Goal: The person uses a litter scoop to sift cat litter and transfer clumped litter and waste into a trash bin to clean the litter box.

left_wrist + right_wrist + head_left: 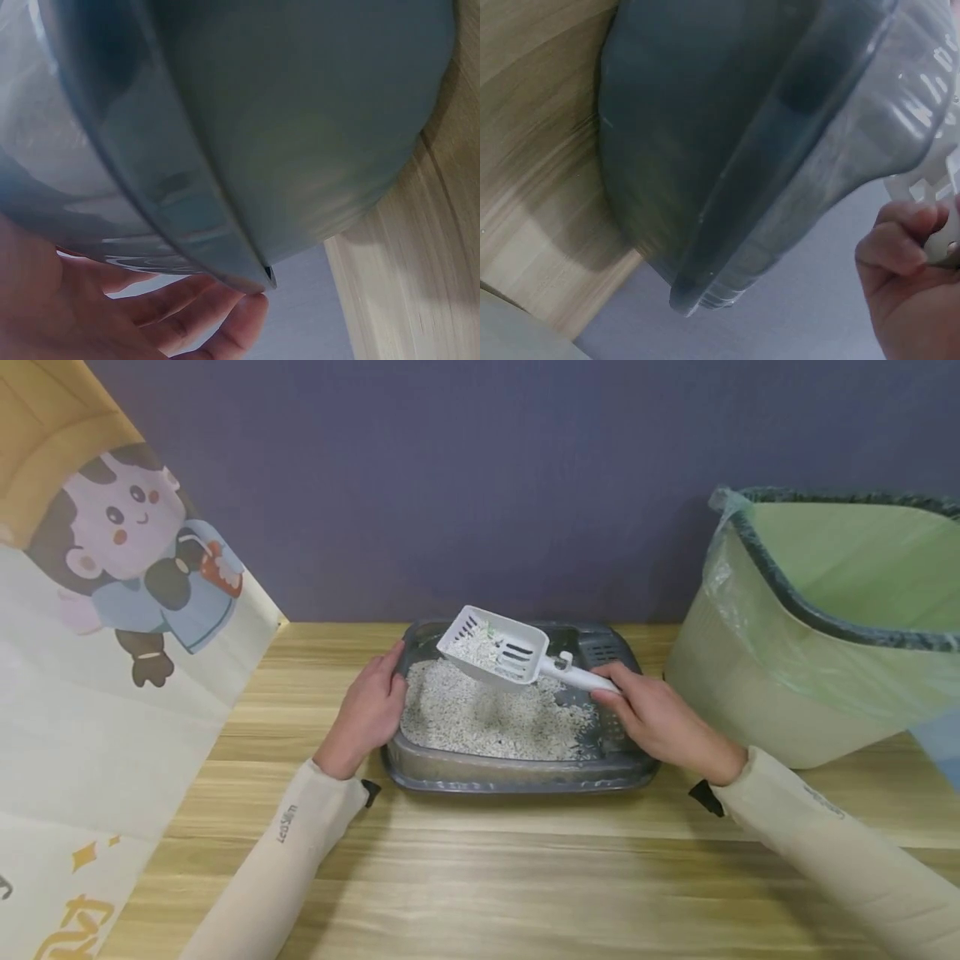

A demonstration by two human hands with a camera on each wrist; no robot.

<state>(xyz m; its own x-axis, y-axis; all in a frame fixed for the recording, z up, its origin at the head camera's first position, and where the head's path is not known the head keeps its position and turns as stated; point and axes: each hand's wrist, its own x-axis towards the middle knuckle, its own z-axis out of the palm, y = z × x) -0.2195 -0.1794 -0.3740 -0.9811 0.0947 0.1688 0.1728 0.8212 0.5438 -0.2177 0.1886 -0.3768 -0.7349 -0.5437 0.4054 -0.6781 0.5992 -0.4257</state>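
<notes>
A grey litter box (480, 775) filled with pale granular litter (480, 714) stands on the wooden table. My left hand (367, 706) grips its left rim; in the left wrist view the fingers (180, 311) bend along the rim's outer edge. Over the litter, my right hand (660, 714) holds a white slotted litter scoop (525, 652) by its handle. Litter with a few greenish bits lies in the scoop's far end, and its front slots are bare. The right wrist view shows curled fingers (904, 240) around the handle, cut off by the frame's edge.
A pale green bin (765, 693) lined with a clear bag (727, 577) stands close by on the right. Behind the box rises a dark blue-grey wall (480, 485). A white panel with a cartoon figure (150, 543) borders the table on the left.
</notes>
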